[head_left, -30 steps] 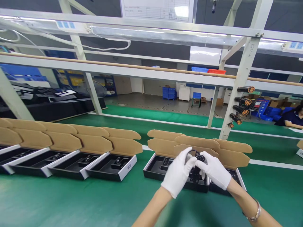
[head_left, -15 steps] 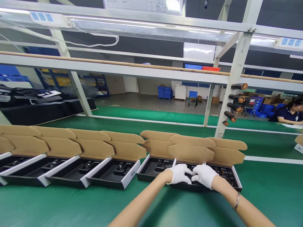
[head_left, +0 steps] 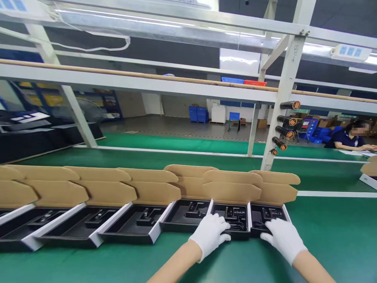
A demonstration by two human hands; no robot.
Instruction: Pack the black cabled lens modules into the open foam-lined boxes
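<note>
My left hand (head_left: 209, 236), in a white cotton glove, rests its fingertips on the front edge of a black-lined box (head_left: 231, 236), whose kraft cardboard lid (head_left: 231, 192) stands open. A coiled black cable (head_left: 237, 225) lies in that box's tray beside a black device (head_left: 232, 212). My right hand (head_left: 282, 240), also gloved, lies over the front of the adjoining box (head_left: 268, 216), partly hiding its contents. Black parts show in that box too. Neither hand visibly grips anything.
Several open cardboard boxes with black foam trays (head_left: 138, 224) line the green bench to the left. A white metal shelf frame (head_left: 282, 98) crosses above them. A seated co-worker (head_left: 350, 137) works at the far right.
My hands have moved apart and down, from pressing together over the middle box to resting at the front of two adjoining boxes. The cable now lies inside the tray.
</note>
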